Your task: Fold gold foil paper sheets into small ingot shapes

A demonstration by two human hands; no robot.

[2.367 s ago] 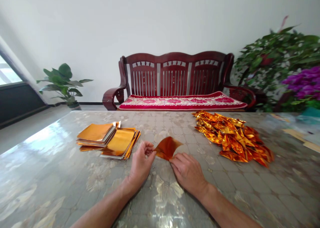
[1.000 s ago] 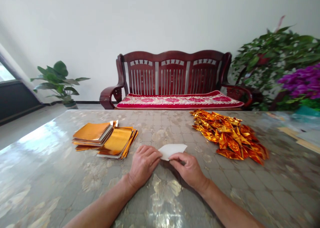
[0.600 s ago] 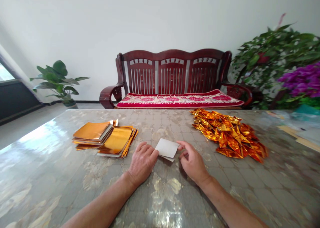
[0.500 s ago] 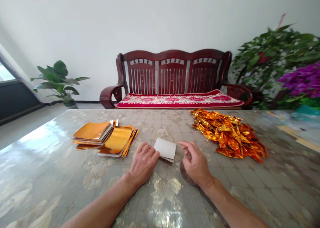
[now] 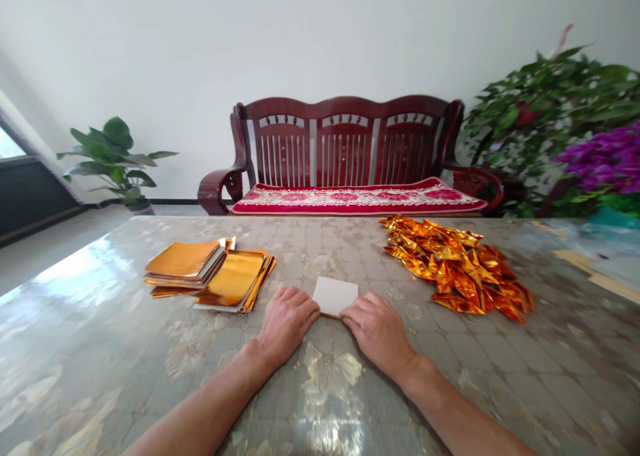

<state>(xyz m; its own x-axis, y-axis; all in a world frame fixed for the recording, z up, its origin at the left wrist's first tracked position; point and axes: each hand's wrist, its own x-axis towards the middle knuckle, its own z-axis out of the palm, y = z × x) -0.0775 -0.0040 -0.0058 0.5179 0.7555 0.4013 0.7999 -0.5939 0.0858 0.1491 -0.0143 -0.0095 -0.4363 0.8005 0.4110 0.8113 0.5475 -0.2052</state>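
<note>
A folded sheet of foil paper (image 5: 335,296), pale side up, lies on the table between my hands. My left hand (image 5: 289,317) is closed on its near left corner, thumb and fingers pinched together. At the near right corner, my right hand (image 5: 376,328) pinches the same sheet. To the left sit stacks of gold foil sheets (image 5: 235,277), some gold side up. A heap of folded gold foil pieces (image 5: 460,269) with pointed ends lies to the right.
The table (image 5: 200,389) has a glossy, flower-patterned cover. Clear plastic and tan strips (image 5: 600,269) lie at its right edge, near purple flowers (image 5: 605,159). Behind stands a dark red wooden bench (image 5: 345,146); a potted plant (image 5: 117,163) is at left.
My right hand has come in from the right and closed on the sheet's near right corner. The sheet has turned a little and now lies squarer between both hands.
</note>
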